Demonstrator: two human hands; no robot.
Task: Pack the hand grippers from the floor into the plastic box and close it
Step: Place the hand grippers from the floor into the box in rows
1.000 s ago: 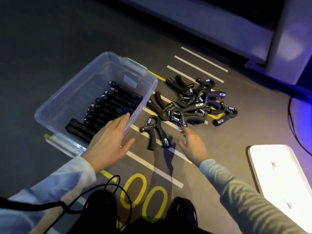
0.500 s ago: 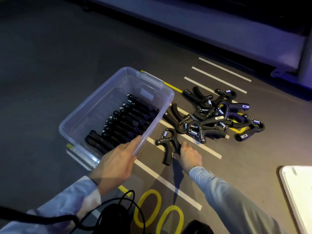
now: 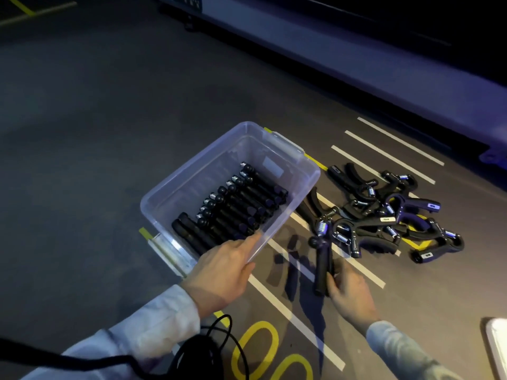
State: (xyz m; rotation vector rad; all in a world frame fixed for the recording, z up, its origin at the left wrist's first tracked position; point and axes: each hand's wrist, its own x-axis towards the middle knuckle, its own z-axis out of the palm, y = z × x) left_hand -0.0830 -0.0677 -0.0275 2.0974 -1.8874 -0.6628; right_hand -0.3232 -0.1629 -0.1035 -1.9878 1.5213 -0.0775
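Note:
A clear plastic box (image 3: 290, 157) stands open on the grey floor, with a row of several black hand grippers (image 3: 236, 209) packed inside. My left hand (image 3: 222, 272) holds the box's near right rim, fingers reaching over the edge. To the right, my right hand (image 3: 348, 289) grips one black hand gripper (image 3: 321, 259) by its handles, lifted just off the floor with its spring end pointing away from me. A heap of several more black hand grippers (image 3: 384, 215) lies on the floor beyond it.
A white lid (image 3: 498, 346) lies at the right edge. White stripes and yellow markings (image 3: 255, 349) cross the floor. A black cable (image 3: 208, 344) hangs near my left sleeve. A pale low ledge (image 3: 356, 72) runs along the back.
My right hand has closed on the nearest hand gripper and raised it from the floor, squeezing its handles together. My left hand stays on the box rim. The camera has tilted upward.

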